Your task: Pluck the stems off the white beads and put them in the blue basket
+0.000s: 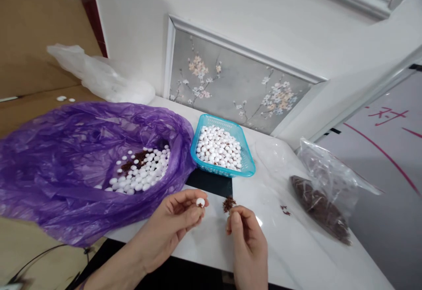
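Pinched between the thumb and fingers of my left hand [180,219] is a white ball [200,202] with a small brown mark on its lower side. My right hand [247,241], just to the right, grips a small cluster of brown pieces [228,203]. The two hands are apart. Beyond them stands a blue basket [249,164] full of white balls [217,147], some with brown bits among them. An open purple plastic bag [82,136] on the left holds more white balls [145,175] and a brown clump [136,160].
A clear bag of brown material [321,206] lies at the right, near some loose brown bits [285,211]. Behind the purple bag rests a white plastic bag [108,81]. A framed flower picture [231,74] leans at the back of the white table [290,246].
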Motion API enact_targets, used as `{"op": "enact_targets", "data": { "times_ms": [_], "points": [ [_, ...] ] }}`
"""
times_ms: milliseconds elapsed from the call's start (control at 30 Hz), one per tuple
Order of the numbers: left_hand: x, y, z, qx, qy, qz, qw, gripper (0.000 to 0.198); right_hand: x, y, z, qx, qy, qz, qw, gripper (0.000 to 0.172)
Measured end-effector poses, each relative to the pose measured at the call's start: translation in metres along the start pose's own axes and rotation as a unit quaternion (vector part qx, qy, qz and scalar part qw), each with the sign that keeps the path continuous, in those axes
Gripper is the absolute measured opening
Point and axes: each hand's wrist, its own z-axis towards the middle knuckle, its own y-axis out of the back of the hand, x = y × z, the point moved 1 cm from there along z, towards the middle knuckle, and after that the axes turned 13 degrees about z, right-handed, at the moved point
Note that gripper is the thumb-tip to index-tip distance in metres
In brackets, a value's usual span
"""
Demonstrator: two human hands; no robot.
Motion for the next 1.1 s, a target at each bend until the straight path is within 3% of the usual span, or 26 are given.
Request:
{"op": "enact_targets", "data": {
  "times_ms": [67,233,533,667,767,867,967,1033,1100],
  "points": [
    [-0.002,-0.001,-0.002,-0.001,-0.016,0.038,0.999,0.017,-0.002,0.002,-0.002,-0.009,0.005,-0.014,1.0,0.021],
    [-0.006,-0.004,-0.005,-0.01,-0.065,0.115,0.991,0.012,-0.004,0.002,-0.003,0.037,0.03,-0.037,0.998,0.02],
    [-0.003,-0.001,-0.005,-0.035,-0.123,0.163,0.978,0.007,-0.004,-0.001,-0.002,0.04,0.036,-0.031,0.998,0.021],
    [-0.006,-0.011,0.008,-0.08,-0.084,0.114,0.987,0.013,-0.003,-0.004,-0.002,0.036,0.044,-0.02,0.998,0.022],
    [-0.018,-0.03,0.03,-0.092,-0.108,0.094,0.985,0.026,-0.007,-0.006,-0.003,0.013,0.053,-0.005,0.998,0.023],
    [-0.034,-0.05,0.059,-0.083,-0.191,0.224,0.952,0.043,-0.015,-0.004,-0.004,-0.002,0.055,-0.024,0.998,0.026],
    [-0.052,-0.057,0.077,-0.098,-0.207,0.302,0.925,0.059,-0.022,0.001,-0.004,-0.01,0.049,-0.031,0.998,0.031],
    [-0.067,-0.048,0.076,-0.109,-0.215,0.349,0.906,0.062,-0.024,0.003,-0.005,-0.016,0.03,-0.023,0.999,0.032],
    [-0.084,-0.027,0.063,-0.116,-0.223,0.414,0.875,0.053,-0.023,0.003,-0.005,-0.022,0.004,-0.015,1.0,0.032]
  ]
}}
